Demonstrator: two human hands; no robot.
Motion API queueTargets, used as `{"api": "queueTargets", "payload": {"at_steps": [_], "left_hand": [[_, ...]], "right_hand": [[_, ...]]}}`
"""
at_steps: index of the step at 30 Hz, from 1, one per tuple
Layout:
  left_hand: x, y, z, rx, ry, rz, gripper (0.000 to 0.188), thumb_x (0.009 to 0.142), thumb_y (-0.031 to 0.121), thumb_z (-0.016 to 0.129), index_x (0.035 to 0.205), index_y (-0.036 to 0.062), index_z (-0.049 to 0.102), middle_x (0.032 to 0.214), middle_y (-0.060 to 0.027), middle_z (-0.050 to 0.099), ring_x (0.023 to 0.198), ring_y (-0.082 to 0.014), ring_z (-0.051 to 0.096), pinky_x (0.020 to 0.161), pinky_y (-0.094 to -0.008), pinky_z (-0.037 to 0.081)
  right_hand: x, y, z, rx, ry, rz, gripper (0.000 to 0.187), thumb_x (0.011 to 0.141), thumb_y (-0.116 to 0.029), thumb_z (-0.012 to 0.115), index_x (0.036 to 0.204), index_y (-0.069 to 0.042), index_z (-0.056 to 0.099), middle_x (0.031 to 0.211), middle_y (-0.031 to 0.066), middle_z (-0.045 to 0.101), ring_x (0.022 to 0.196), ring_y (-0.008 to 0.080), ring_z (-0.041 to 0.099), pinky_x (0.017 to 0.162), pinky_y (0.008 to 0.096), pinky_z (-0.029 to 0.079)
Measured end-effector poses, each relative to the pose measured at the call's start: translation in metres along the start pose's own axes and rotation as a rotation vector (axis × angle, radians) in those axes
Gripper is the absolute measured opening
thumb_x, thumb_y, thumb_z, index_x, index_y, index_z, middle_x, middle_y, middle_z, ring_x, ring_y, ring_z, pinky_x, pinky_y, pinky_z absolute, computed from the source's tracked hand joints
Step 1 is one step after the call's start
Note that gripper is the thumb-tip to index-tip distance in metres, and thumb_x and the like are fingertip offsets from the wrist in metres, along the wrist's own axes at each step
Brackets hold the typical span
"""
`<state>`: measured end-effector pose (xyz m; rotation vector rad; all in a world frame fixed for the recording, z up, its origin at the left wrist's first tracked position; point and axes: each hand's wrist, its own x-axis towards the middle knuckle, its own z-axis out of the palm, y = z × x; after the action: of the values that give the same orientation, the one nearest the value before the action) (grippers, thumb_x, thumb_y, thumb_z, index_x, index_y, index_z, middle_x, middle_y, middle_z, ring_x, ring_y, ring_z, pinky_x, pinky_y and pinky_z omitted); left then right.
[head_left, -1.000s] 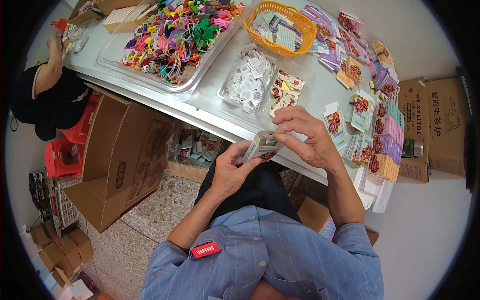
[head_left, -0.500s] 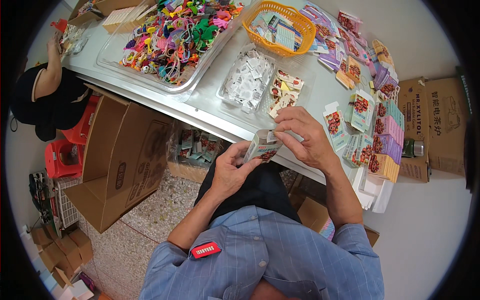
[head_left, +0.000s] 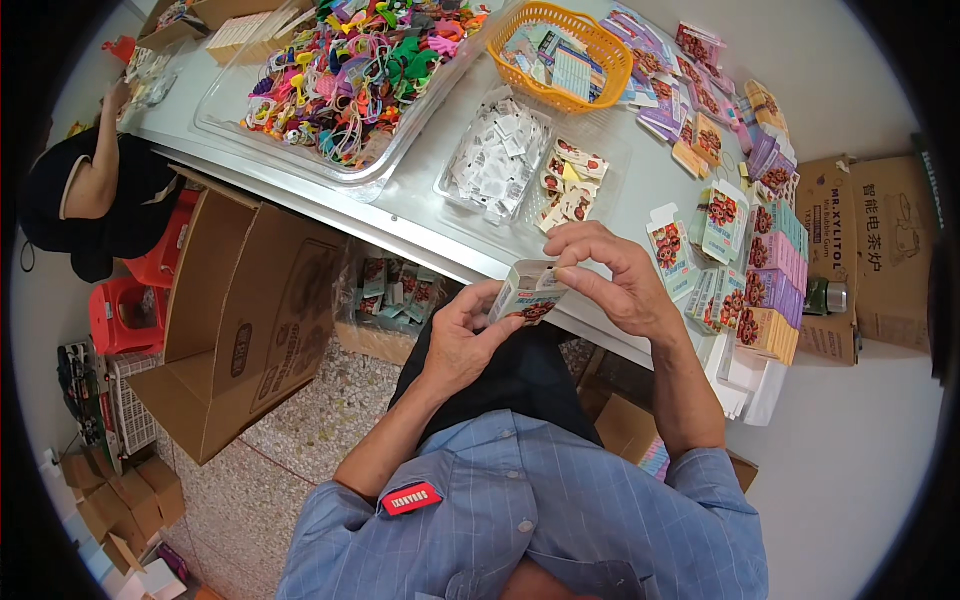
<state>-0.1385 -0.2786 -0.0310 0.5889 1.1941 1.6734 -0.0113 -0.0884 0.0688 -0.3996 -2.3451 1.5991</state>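
Note:
A small light-coloured carton [head_left: 527,303] with a red fruit-like print is held over my lap, just off the table's front edge. My left hand [head_left: 460,342] grips it from the left side, thumb in front and fingers behind. At its upper right edge, the thumb and forefinger of my right hand [head_left: 622,283] pinch close together by the end flap; whether anything small is between them is hidden. Beyond the hands, a clear tray of small white packets [head_left: 497,155] stands on the table, beside a tray of printed cards [head_left: 572,180].
A large clear bin of colourful trinkets [head_left: 350,80] and a yellow basket [head_left: 560,55] stand at the back. Stacked cartons [head_left: 772,265] line the right side. An open cardboard box [head_left: 240,320] is on the left, near another person's arm [head_left: 98,170].
A small whitish piece at my right fingertips no longer shows, and those fingers have shifted slightly at the carton's top. My left hand keeps its hold. The other person's arm has moved.

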Motion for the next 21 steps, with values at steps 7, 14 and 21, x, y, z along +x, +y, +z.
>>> {"api": "queueTargets", "payload": {"at_steps": [7, 14, 21], "left_hand": [[0.000, 0.003, 0.002, -0.076, -0.027, 0.024, 0.039, 0.089, -0.006, 0.070, 0.126, -0.0034, 0.057, 0.115, -0.0116, 0.067, 0.106, -0.0158, 0.065, 0.091, -0.0280, 0.055], [-0.002, 0.003, 0.003, -0.149, -0.033, 0.023, 0.038, 0.089, -0.006, 0.070, 0.125, -0.0050, 0.057, 0.117, -0.0115, 0.066, 0.106, -0.0161, 0.065, 0.093, -0.0285, 0.054], [-0.004, -0.003, 0.001, 0.009, -0.016, 0.020, 0.039, 0.090, -0.005, 0.070, 0.126, -0.0045, 0.056, 0.117, -0.0101, 0.065, 0.106, -0.0150, 0.066, 0.093, -0.0282, 0.054]], "right_hand": [[-0.003, 0.007, 0.003, 0.143, 0.050, 0.052, 0.005, 0.092, -0.006, 0.067, 0.095, -0.002, 0.069, 0.116, 0.0093, 0.066, 0.123, 0.0253, 0.056, 0.109, 0.0411, 0.038], [-0.011, 0.010, 0.020, -0.165, 0.174, -0.059, 0.009, 0.087, -0.005, 0.071, 0.096, -0.003, 0.070, 0.117, 0.0096, 0.066, 0.124, 0.0282, 0.056, 0.108, 0.0420, 0.040], [-0.006, -0.016, 0.002, -0.633, -0.063, -0.156, 0.019, 0.083, -0.004, 0.073, 0.102, -0.003, 0.070, 0.120, 0.0128, 0.065, 0.121, 0.0337, 0.057, 0.102, 0.0413, 0.045]]}}
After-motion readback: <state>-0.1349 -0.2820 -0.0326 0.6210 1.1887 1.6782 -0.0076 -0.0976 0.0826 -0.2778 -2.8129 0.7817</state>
